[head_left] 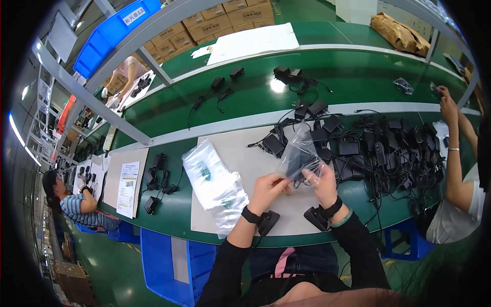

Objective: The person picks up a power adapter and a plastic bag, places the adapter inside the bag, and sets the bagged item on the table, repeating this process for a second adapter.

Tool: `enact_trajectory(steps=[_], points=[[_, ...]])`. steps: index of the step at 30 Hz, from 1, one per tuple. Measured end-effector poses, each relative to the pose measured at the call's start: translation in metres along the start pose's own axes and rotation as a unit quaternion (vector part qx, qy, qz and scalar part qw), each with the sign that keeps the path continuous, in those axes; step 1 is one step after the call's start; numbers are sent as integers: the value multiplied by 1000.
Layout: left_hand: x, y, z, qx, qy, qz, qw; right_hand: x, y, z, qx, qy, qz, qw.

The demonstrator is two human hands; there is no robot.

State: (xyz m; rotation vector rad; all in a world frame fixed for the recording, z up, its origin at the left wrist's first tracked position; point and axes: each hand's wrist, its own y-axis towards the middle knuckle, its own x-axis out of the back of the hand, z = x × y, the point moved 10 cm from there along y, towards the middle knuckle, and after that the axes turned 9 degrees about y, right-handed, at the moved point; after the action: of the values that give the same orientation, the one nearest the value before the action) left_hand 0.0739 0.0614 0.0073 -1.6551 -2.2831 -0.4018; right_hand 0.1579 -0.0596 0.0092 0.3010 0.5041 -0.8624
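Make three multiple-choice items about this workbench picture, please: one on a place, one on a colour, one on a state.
1. Where does the stack of empty clear bags lie?
A. left of the person's hands
B. on the cardboard boxes
C. under the bench

2. What colour is the bench surface?
A. red
B. green
C. yellow

3. How is the clear bag with the black adapter in it?
A. flat on the mat
B. hanging from the frame
C. held up by both hands

Answers:
1. A: the stack rests on the grey mat, to the left of the left hand.
2. B: the surface is green around the mat and under the pile of black adapters.
3. C: the left hand and the right hand each pinch the bag's lower edge with their fingers, above the mat.
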Motion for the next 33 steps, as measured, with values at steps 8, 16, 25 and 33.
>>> enact_trajectory(steps=[8,16,25,33], points=[[-34,-6,-33,-146,209,-2,967,17,-2,-4,-8,69,-79,995],[-5,0,-5,-15,-174,2,985,0,0,17,50,22,-45,997],[1,0,12,29,-36,-53,998,-7,0,3,-51,-51,36,997],[-30,-2,9,71,-65,91,991,6,1,-10,-57,57,-51,995]])
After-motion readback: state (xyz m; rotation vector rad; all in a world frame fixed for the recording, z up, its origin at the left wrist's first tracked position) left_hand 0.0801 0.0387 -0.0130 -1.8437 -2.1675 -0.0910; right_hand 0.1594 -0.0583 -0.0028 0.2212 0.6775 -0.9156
